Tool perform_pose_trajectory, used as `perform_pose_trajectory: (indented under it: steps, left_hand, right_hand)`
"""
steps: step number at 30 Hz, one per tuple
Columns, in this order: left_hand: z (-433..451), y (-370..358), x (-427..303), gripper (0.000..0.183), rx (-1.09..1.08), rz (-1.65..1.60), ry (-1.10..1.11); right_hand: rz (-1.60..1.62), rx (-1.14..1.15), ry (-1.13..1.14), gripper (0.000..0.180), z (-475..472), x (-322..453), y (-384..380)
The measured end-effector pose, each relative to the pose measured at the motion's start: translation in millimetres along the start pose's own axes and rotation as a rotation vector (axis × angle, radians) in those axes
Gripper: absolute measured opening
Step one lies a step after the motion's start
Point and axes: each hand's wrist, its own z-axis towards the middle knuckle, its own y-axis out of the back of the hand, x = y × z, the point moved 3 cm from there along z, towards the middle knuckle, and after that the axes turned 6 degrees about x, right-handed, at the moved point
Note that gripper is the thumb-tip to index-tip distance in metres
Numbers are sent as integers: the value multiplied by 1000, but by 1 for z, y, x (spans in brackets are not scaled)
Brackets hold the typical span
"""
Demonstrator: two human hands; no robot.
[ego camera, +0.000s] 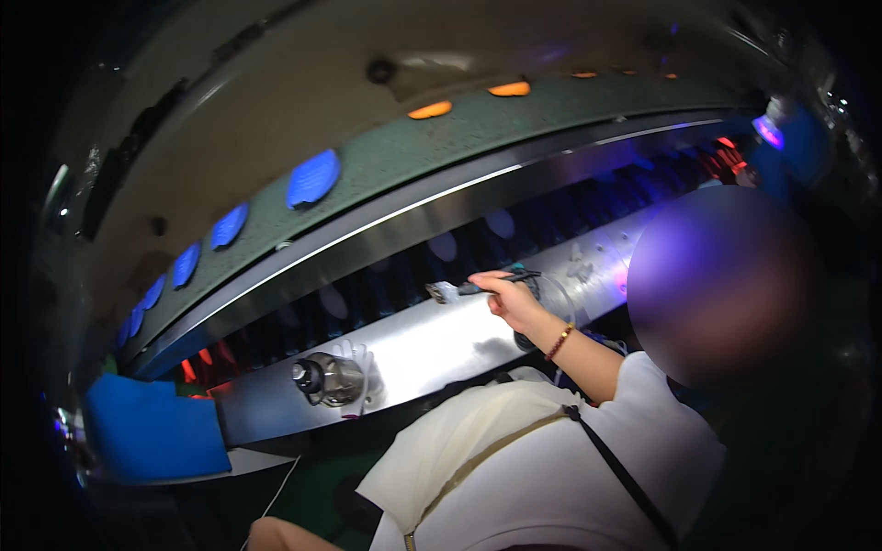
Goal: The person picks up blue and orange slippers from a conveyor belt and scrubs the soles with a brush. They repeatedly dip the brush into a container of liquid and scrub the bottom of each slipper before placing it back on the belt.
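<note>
Both of my hands are out of view. Before me, a co-worker in a white top (551, 475) sits or leans alongside a long metal ledge (420, 344). The co-worker's hand (513, 299), with a beaded bracelet (559, 341) at the wrist, grips a brush-like tool (444, 292) above the ledge. A pale hose (566, 293) curves down near the tool's rear end. On the ledge's left part stands a metal container with a black top (334, 379). Bare skin (286, 534) shows at the bottom edge; whose it is I cannot tell.
Blue sole-shaped pieces (313, 179) and orange ones (508, 89) lie along a green belt (393, 151). Dark strips (413, 268) hang below a metal rail (386, 220). A blue panel (158, 427) covers the left end. A purple lamp (768, 131) glows at the far right.
</note>
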Motion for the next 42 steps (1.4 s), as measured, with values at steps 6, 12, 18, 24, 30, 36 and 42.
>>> perform_pose_trajectory:
  steps: [6, 12, 18, 24, 30, 36, 42]
  left_hand:
    - [-1, -23, -43, 19, -5, 19, -67]
    - [-19, -60, -99, 18, -8, 47, -252]
    - [-61, -78, -171, 15, -23, 95, -494]
    - [-114, -69, -269, 12, -54, 201, -689]
    - [-180, 125, -80, 22, -970, -17, 122]
    - [-228, 103, 100, 30, -556, 139, 1419]
    - [-161, 38, 245, 22, 497, 311, 1362]
  right_hand:
    - [41, 36, -30, 16, 16, -14, -3]
    - [71, 59, -92, 15, 23, -14, -5]
    - [60, 67, -140, 14, 38, -12, 7]
    - [-8, 175, -182, 16, 25, -22, -11]
    - [-4, 122, -118, 14, 35, 5, 21]
    - [-171, 229, -98, 16, 35, 14, 4]
    - [-41, 125, 67, 19, 16, 11, 26]
